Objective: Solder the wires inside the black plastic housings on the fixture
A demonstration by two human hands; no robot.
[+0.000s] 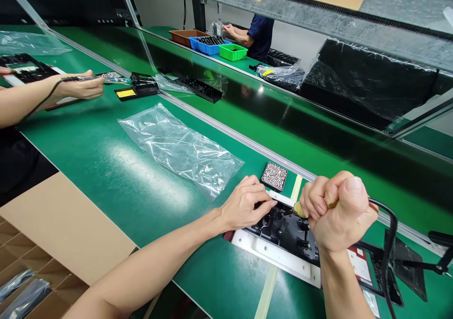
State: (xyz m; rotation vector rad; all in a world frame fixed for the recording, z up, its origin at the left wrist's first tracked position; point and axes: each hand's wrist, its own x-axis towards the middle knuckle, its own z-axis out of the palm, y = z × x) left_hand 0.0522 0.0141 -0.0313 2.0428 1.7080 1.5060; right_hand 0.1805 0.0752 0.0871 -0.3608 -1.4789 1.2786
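My right hand [339, 210] is wrapped round a corded soldering iron [299, 209], its yellowish end pointing down at a black plastic housing [288, 231]. My left hand [246, 203] reaches over the left part of that housing. Its thumb and index finger come together at the housing's far edge; anything between them is too small to make out. The housing lies in a white fixture [272, 250] with screws along its near side. Just behind the fixture sits a small black tray [274, 176] full of tiny silvery metal pieces.
A clear plastic bag [180, 146] lies on the green table [141, 182]. At left, a co-worker's hand [79, 85] holds a corded tool near an iron stand [139, 85]. Black parts [382, 262] lie at right. Beyond the conveyor, another person [260, 38] works beside coloured bins [208, 45].
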